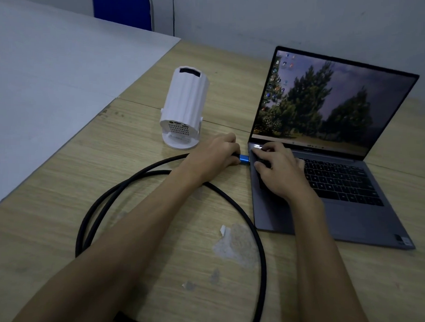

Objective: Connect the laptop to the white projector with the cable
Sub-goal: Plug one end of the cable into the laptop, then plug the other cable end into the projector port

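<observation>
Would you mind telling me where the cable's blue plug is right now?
In the head view, the blue plug is held in the left hand at the laptop's left edge, just right of the white projector.

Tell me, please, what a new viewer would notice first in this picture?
First, the lit laptop, open at the right of the wooden table, and the white projector left of it. Then the left hand holding the cable's blue plug at the laptop's left edge, while the right hand rests on the keyboard. The black cable loops nearby.

table [136, 230]: matt wood-grain, scuffed | projector [184, 104]: ribbed white plastic | laptop [349, 223]: matt grey metal | plug [244, 159]: shiny blue metal
</observation>
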